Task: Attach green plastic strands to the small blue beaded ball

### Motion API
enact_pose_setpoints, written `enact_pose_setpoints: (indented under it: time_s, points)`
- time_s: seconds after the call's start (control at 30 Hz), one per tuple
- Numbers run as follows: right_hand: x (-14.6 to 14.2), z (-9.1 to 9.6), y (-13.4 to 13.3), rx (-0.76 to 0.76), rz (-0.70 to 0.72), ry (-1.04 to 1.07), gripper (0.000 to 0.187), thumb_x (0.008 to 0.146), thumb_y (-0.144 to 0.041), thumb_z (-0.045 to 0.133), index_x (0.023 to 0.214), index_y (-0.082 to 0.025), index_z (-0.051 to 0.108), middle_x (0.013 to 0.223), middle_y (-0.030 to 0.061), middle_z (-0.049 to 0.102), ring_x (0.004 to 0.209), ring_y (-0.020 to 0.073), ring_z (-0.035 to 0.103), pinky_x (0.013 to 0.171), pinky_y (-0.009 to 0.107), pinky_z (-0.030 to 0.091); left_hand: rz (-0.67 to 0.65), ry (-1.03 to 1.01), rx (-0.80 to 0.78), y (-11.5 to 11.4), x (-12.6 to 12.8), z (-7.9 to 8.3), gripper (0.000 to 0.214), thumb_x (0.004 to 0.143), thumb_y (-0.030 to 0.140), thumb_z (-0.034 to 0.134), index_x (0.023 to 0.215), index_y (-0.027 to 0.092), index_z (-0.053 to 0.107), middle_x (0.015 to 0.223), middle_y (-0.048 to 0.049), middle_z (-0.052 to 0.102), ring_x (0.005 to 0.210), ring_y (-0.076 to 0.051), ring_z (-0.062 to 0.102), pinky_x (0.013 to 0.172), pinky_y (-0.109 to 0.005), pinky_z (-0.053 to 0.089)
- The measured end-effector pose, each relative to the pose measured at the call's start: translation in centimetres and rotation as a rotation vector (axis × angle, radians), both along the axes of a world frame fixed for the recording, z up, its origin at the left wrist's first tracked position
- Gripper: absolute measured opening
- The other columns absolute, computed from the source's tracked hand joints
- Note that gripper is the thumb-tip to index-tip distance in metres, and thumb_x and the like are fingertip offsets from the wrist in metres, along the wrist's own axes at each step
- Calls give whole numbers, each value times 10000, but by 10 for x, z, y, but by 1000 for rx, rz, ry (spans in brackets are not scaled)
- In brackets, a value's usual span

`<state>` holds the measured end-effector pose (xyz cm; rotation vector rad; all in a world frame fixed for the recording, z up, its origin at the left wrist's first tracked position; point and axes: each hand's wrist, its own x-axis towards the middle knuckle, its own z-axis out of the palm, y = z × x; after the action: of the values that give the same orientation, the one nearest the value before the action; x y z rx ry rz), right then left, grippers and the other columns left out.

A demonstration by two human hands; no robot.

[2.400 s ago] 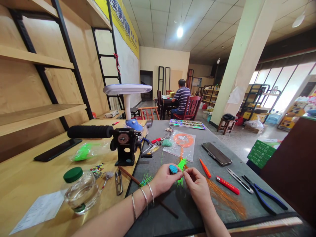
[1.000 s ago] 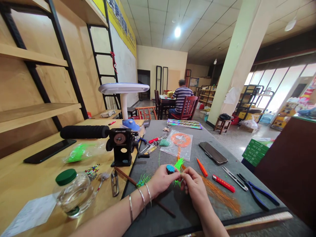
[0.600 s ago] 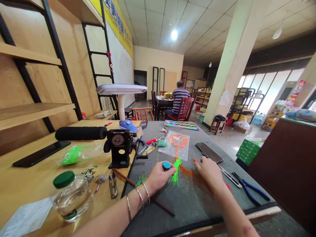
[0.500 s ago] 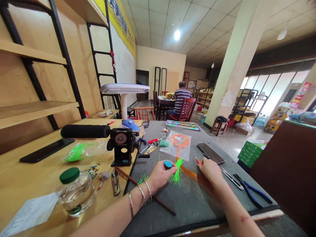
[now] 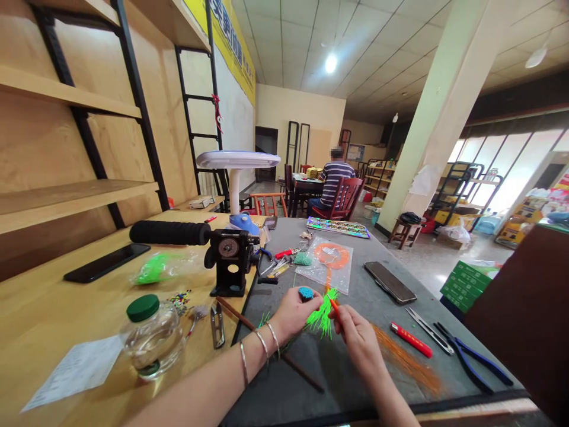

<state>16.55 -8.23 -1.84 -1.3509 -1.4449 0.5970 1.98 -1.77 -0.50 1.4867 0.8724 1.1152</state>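
Over the grey tabletop [image 5: 338, 385], your closed left hand [image 5: 291, 311] is pinching the green strand bundle [image 5: 322, 321]; just right of it, your curled right hand [image 5: 355, 333] is gripping an orange pointed tool [image 5: 333, 305], its axis slanting toward the bundle.

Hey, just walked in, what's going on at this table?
Someone is working at a gray-topped table with both bare hands. The left hand holds a bunch of bright green strands, with a blue-topped piece at its fingers. The right hand grips a slim orange tool, its tip up by the strands. Loose orange fibers, a red-handled item and blue-handled pliers lie to the right. Farther back, another person in a striped shirt sits at a different table.
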Motion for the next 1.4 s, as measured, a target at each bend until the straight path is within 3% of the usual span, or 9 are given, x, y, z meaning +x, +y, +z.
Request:
enact_pose_setpoints:
  time_s: [0.2, 0.37, 0.53, 0.77, 0.97, 1.2, 1.4]
  points:
    - [-5, -10, -1, -206, 166, 296, 428, 764, -629, 519, 842, -210, 483, 574, -47, 569, 353, 62, 361, 336, 169, 216, 27, 20, 28, 1, -1, 0, 200, 637, 340, 632, 608, 142, 623, 569, 15, 548, 581, -120, 473, 591, -240, 398]
    - [-6, -11, -1, -203, 190, 355, 525, 757, -607, 549, 1064, -185, 495, 506, -59, 563, 319, 44, 308, 337, 154, 188, 28, 42, 53, 0, -1, -1, 202, 652, 328, 639, 645, 126, 647, 596, -1, 585, 603, -131, 508, 616, -248, 417]
    - [-3, -9, -3, -194, 170, 407, 595, 757, -604, 559, 1155, -166, 503, 509, -60, 541, 332, 42, 273, 347, 167, 170, -6, 37, 46, -2, 0, -2, 199, 643, 320, 662, 648, 122, 656, 587, -1, 589, 596, -131, 511, 620, -251, 418]
    - [2, -16, -6, -81, 170, 132, 406, 861, -472, 488, 1110, -164, 577, 512, -56, 493, 465, 96, 393, 465, 202, 301, -27, 62, 12, -1, -3, 3, 178, 655, 308, 640, 635, 131, 642, 578, 15, 563, 586, -118, 485, 602, -235, 399]
    - [-2, -14, -7, -93, 117, -40, 363, 874, -399, 445, 1103, -165, 600, 496, -63, 464, 478, 118, 419, 507, 226, 326, 6, 176, 202, -3, -7, 2, 169, 713, 280, 595, 676, 123, 647, 609, -4, 584, 592, -120, 489, 589, -229, 397]
    - [-2, -14, -3, -111, 83, -22, 373, 858, -415, 456, 1088, -159, 601, 490, -65, 457, 462, 113, 397, 484, 221, 300, 37, 245, 388, -13, -6, 5, 153, 747, 259, 576, 712, 138, 663, 655, -16, 620, 603, -119, 501, 594, -221, 391]
    - [1, -15, -2, -94, 117, 198, 499, 845, -506, 488, 1200, -159, 538, 511, -64, 473, 456, 107, 381, 449, 209, 285, -34, 77, 84, -12, 1, 2, 197, 692, 329, 604, 680, 134, 631, 605, 2, 573, 594, -126, 489, 612, -243, 400]
